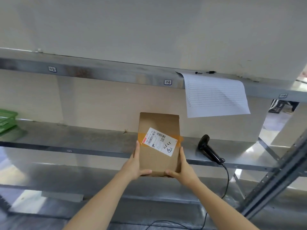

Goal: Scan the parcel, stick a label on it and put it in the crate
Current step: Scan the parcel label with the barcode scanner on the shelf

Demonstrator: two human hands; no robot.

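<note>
A brown cardboard parcel (158, 123) is held up in front of the metal shelf (93, 140), its far end over the shelf board. A white label (159, 141) with barcodes and handwritten "0325" lies skewed on its top, over a strip of orange tape. My left hand (135, 165) grips the parcel's left side and near corner. My right hand (181, 166) grips the right side and near corner. A black handheld scanner (209, 149) lies on the shelf to the right of the parcel, its cable trailing down.
A lined paper sheet (216, 95) hangs from the upper shelf rail at the right. Green crates (7, 120) are stacked at the far left of the shelf. A perforated steel upright (275, 176) slants at the right. A lower shelf board sits below.
</note>
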